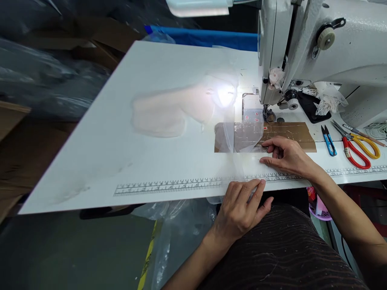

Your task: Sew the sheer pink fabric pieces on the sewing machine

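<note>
A strip of sheer white fabric lies over a brown taped patch on the white table, just in front of the sewing machine's presser foot. At the right part of this strip, my right hand has its index finger bent against the others, with a thin dark sliver by its fingertips. What it pinches is too small to make out. My left hand rests at the table's front edge, fingers stretched out and thumb apart, over the lower end of the sheer fabric.
The sewing machine stands at the back right. Blue thread snips, red-handled scissors and yellow-handled scissors lie to the right. A printed ruler follows the front edge. Lace scraps sit beneath the machine arm.
</note>
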`<state>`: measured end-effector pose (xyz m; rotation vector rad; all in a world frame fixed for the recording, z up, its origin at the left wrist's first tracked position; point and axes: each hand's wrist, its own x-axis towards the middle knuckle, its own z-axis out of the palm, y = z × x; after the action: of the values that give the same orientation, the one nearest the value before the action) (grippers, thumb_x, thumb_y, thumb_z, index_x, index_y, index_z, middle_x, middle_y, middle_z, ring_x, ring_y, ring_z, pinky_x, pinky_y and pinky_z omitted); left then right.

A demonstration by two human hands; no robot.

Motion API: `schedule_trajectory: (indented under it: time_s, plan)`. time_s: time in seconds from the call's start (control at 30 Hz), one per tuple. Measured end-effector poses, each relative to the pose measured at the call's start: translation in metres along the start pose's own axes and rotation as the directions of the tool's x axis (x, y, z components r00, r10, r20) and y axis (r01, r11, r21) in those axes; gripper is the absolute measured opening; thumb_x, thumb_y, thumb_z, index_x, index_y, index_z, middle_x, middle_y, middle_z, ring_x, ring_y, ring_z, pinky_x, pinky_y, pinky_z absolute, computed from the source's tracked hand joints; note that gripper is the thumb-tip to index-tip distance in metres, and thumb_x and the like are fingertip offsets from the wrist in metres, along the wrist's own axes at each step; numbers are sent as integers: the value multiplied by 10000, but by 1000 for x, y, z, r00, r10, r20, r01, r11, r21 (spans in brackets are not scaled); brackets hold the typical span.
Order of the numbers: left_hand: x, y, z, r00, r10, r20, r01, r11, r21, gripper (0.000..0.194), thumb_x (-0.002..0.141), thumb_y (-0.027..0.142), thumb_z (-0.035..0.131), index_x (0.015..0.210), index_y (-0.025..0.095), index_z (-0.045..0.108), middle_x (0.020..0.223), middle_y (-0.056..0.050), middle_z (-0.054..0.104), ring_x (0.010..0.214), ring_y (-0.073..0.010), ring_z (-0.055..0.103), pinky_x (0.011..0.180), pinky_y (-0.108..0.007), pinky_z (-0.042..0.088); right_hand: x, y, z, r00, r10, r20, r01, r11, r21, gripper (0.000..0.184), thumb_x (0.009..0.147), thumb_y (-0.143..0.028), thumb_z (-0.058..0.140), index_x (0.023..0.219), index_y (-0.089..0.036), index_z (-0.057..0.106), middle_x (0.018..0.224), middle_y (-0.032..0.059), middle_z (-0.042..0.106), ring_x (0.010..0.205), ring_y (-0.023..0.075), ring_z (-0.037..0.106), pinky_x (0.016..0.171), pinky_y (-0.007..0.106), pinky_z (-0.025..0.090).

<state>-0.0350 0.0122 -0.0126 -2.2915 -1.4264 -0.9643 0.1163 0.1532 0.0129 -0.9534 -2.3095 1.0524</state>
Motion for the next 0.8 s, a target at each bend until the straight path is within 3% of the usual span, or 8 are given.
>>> schedule_trajectory:
  time_s: [0.2, 0.4, 0.8]
  plan:
    - [-1, 0, -5, 1000, -5, 8, 5, 1000, -30, 217, 860, 192, 692, 1042, 93, 627, 878, -109, 711, 690, -192, 635, 627, -336, 492, 0, 2, 1, 1000, -20, -1, 20, 1000, -12, 282, 790, -191, 759, 1043, -130, 651, 895, 31, 636, 702, 100, 556, 660, 249, 457]
    - [-4, -1, -2, 999, -35, -27, 33, 998, -55, 203, 873, 195, 675, 1020, 69, 618, 882, -142, 701, 742, -216, 654, 636, -342, 522, 0, 0, 1, 1000, -24, -16, 24, 1000, -10, 273, 788, -186, 761, 1032, -129, 653, 888, 24, 637, 702, 98, 552, 672, 250, 455]
    - [7, -4, -1, 1000, 13, 2, -13, 1000, -11, 194, 863, 226, 686, 1005, 98, 652, 863, -92, 722, 661, -181, 613, 626, -345, 454, 1, 0, 3, 997, 41, -63, -42, 999, -25, 238, 791, -198, 753, 1007, -133, 676, 837, 17, 631, 640, 83, 514, 634, 239, 459]
